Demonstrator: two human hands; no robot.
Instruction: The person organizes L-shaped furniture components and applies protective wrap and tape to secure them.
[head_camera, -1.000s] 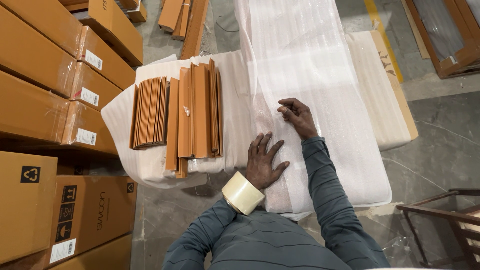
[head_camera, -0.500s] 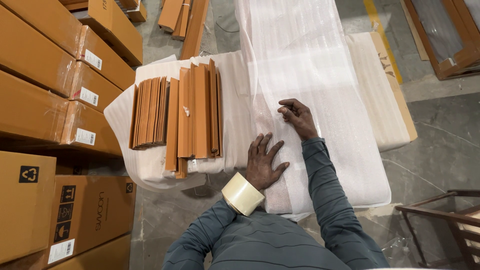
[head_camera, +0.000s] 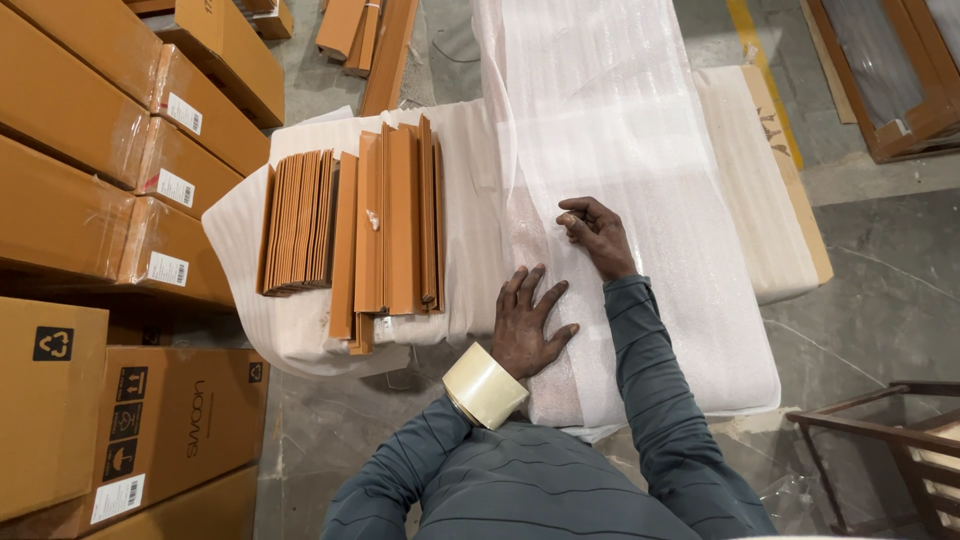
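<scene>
Both our hands rest on the white foam wrap sheet (head_camera: 610, 200): the left hand (head_camera: 528, 330) lies flat with fingers spread, a tape roll (head_camera: 484, 385) worn on its wrist, while the right hand (head_camera: 597, 232), just beyond it, curls loosely and holds nothing. We judge we are smoothing the wrap; the orange wooden slats (head_camera: 395, 225) lie left of the left hand.

White foam wrap (head_camera: 620, 130), orange-brown wooden strips (head_camera: 395, 220), cream tape roll (head_camera: 485, 385)

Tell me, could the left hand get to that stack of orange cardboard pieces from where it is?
Probably yes: the left hand lies flat on the white foam wrap, beside the stack of orange cardboard pieces, with nothing between them.
</scene>
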